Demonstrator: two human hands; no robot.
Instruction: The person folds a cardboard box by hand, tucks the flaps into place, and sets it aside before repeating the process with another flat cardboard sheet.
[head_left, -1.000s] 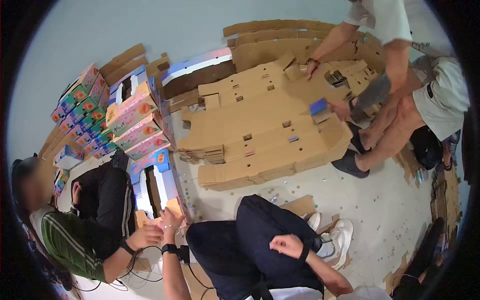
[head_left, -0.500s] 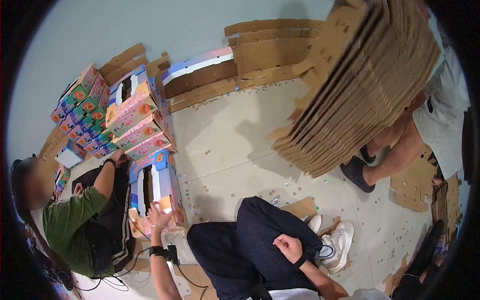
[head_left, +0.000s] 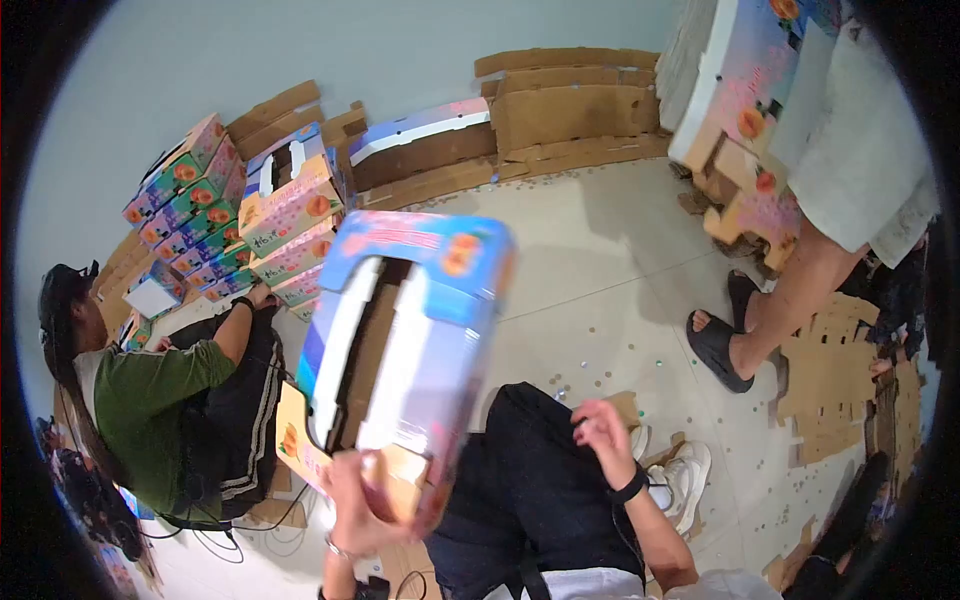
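My left hand (head_left: pixel 360 510) grips the near end of a cardboard fruit box (head_left: pixel 460 345), which it holds up tilted off the floor. The box is blue, pink and white with peach pictures, and a long opening runs along its top, between white flaps. Part of my fingers is hidden behind the box's edge. My right hand (head_left: pixel 605 435) is raised over my right knee, apart from the box, its fingers loosely bent and apart. I see nothing clearly held in it.
Fruit boxes (head_left: pixel 290 215) stand stacked at the left, beside a seated person in a green top (head_left: pixel 150 420). At the right a standing person carries printed cardboard (head_left: pixel 745 90). Flattened cardboard (head_left: pixel 570 110) leans on the wall. Small round scraps dot the floor (head_left: pixel 560 260).
The box has been lifted from the floor and moved right by my left hand. My right hand has risen from my leg. The standing person has turned the cardboard stack, showing its printed side.
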